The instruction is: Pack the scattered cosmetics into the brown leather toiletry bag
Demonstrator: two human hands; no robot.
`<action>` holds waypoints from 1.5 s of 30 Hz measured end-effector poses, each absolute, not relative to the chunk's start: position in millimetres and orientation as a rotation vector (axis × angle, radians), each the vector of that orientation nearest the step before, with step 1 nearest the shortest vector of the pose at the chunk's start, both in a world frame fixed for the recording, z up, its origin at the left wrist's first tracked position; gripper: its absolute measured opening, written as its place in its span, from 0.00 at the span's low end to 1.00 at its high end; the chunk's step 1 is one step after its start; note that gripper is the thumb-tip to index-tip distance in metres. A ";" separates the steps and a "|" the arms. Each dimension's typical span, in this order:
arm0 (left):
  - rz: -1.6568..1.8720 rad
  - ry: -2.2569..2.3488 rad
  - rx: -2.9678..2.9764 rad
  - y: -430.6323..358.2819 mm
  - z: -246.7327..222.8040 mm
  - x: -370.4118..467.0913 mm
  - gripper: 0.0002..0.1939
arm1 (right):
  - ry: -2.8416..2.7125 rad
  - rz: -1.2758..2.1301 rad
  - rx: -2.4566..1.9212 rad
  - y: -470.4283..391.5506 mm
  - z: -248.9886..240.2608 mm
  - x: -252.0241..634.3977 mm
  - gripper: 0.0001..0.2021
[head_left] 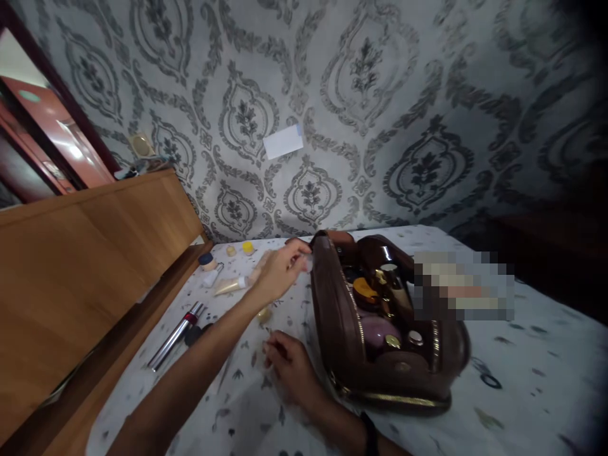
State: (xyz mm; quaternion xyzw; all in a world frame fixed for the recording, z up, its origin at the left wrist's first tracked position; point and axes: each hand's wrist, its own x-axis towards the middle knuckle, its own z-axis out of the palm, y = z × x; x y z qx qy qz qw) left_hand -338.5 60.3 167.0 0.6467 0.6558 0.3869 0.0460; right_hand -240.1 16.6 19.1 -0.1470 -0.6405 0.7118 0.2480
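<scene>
My left hand (pixel 285 263) reaches across to the left side of a brown zip bag (pixel 332 316). Its fingers are curled, with a small pale, clear-looking thing (pixel 308 261) at their tips. Lower down, my right hand (pixel 291 361) is blurred beside the bag, its fingers bent in towards the thumb; whatever they hold is hidden. The bag lies unzipped, with an orange-lidded jar (pixel 365 290), a purple rounded item (pixel 377 330) and several bottles inside. A small gold-coloured item (pixel 264 314) is on the sheet between my hands.
On the patterned sheet at left lie a silver tube (pixel 171 342), a cream tube (pixel 230 285), a dark-lidded jar (pixel 207 261) and a yellow-capped pot (pixel 247 247). A wooden headboard (pixel 104 234) borders the left. Black hair ties (pixel 489 379) and a pixelated patch are right of the bag.
</scene>
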 end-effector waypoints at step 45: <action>0.734 3.042 1.010 -13.9 73.8 -661.3 0.21 | -1.822 2.014 -0.516 22.1 14.4 -240.9 0.36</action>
